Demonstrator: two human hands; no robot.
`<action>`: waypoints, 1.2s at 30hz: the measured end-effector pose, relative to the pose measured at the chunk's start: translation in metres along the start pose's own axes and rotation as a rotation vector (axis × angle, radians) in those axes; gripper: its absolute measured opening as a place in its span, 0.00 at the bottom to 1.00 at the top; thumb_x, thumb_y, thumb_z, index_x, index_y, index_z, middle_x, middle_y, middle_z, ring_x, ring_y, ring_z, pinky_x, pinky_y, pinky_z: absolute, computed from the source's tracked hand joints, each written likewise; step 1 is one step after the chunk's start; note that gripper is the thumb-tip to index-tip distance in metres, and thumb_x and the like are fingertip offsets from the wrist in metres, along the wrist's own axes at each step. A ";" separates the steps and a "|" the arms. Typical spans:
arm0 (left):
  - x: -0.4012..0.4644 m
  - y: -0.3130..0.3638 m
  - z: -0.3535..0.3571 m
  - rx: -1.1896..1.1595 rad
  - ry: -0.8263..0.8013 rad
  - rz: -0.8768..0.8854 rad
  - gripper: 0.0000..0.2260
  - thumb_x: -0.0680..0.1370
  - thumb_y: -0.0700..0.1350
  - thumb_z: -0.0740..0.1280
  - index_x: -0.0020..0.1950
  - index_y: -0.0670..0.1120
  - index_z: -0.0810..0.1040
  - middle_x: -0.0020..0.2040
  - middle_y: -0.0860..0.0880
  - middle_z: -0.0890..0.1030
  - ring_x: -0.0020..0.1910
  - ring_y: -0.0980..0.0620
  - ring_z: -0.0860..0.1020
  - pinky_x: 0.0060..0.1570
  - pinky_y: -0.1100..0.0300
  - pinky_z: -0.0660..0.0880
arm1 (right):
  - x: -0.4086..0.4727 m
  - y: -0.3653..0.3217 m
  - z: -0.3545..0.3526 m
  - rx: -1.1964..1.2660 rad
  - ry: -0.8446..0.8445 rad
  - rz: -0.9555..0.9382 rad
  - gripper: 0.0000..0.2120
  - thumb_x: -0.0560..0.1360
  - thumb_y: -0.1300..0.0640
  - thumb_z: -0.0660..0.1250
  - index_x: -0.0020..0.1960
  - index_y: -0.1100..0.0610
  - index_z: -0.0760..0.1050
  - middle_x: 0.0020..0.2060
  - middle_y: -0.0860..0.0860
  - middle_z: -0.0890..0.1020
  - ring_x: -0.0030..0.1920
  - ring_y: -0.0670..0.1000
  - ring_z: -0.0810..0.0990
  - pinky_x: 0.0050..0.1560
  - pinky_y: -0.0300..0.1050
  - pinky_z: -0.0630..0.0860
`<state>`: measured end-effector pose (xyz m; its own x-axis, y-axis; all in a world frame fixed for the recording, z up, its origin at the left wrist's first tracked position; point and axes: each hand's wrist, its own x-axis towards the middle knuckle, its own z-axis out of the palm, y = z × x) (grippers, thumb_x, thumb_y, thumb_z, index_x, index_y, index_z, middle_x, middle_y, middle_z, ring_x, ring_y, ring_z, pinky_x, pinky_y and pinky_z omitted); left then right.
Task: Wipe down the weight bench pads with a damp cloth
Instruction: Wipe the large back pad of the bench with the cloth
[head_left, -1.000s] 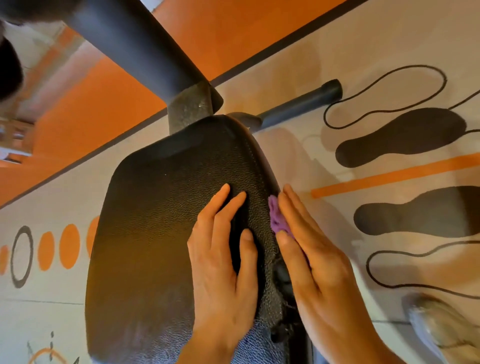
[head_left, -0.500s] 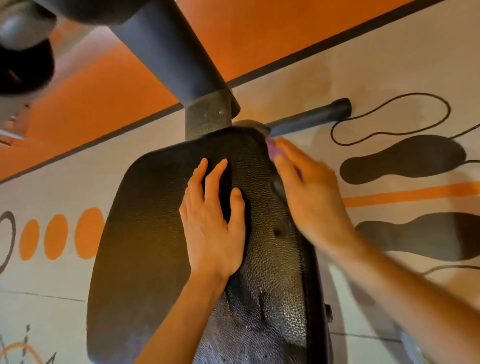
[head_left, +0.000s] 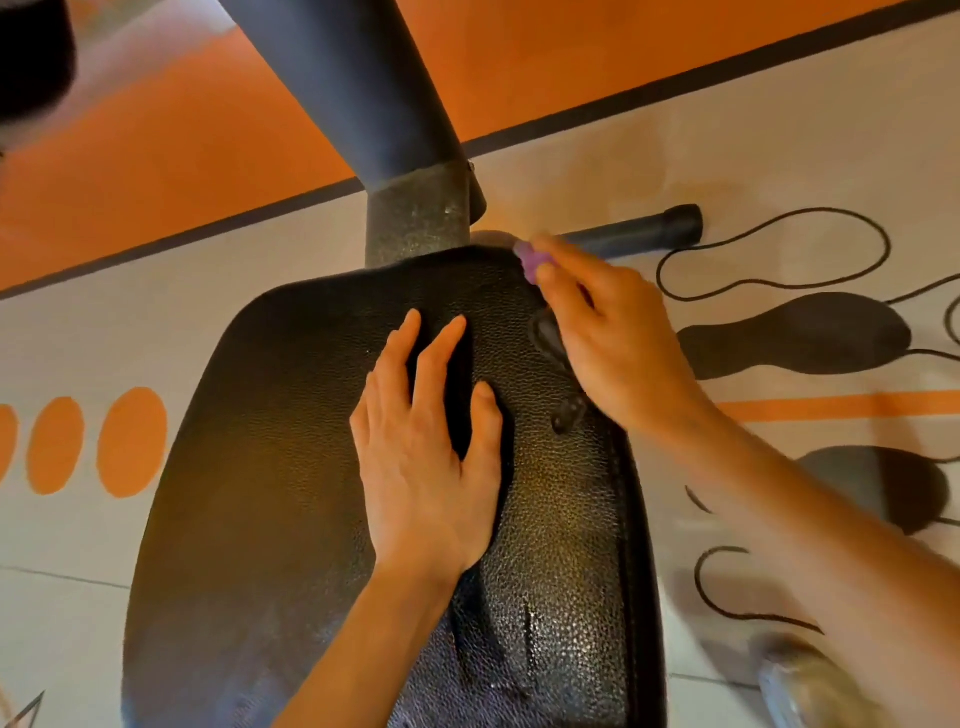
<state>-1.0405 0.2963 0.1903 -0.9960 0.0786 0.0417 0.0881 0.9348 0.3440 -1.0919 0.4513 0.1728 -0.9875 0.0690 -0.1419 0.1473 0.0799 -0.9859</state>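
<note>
Looking down from the head camera, a black textured bench pad (head_left: 291, 467) fills the middle of the view. The left hand (head_left: 426, 467) lies flat on top of the pad, fingers straight and spread, palm pressing down. The right hand (head_left: 608, 332) reaches along the pad's right edge near its far end, its fingers curled around a small purple cloth (head_left: 530, 262) that touches the pad's corner. A thick dark post (head_left: 363, 98) rises just beyond the pad. Underneath lies a pale floor (head_left: 779, 140) with orange ovals (head_left: 130, 441) and black footprint shapes (head_left: 795, 332).
</note>
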 end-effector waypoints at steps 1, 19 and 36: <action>0.000 0.000 0.001 0.002 0.002 -0.001 0.22 0.80 0.57 0.53 0.74 0.56 0.65 0.77 0.55 0.61 0.76 0.53 0.61 0.73 0.50 0.61 | 0.030 -0.003 -0.001 -0.043 -0.085 0.035 0.13 0.82 0.58 0.55 0.54 0.56 0.79 0.44 0.43 0.79 0.42 0.32 0.75 0.40 0.25 0.68; 0.001 0.006 -0.005 0.013 -0.025 -0.061 0.22 0.80 0.55 0.56 0.74 0.55 0.66 0.77 0.51 0.62 0.77 0.51 0.59 0.74 0.47 0.58 | 0.039 -0.012 0.002 -0.243 -0.144 0.041 0.13 0.82 0.53 0.56 0.59 0.47 0.78 0.47 0.39 0.80 0.45 0.30 0.74 0.44 0.18 0.66; 0.002 0.005 -0.004 -0.013 -0.048 -0.063 0.23 0.80 0.57 0.56 0.74 0.54 0.66 0.78 0.48 0.62 0.78 0.49 0.58 0.76 0.50 0.54 | 0.002 -0.024 0.001 -0.576 -0.073 -0.050 0.16 0.83 0.52 0.53 0.67 0.51 0.71 0.49 0.46 0.78 0.46 0.31 0.76 0.45 0.23 0.69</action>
<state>-1.0420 0.2995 0.1960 -0.9990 0.0364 -0.0250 0.0251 0.9339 0.3567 -1.0978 0.4481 0.1963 -0.9924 -0.0158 -0.1224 0.0874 0.6104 -0.7872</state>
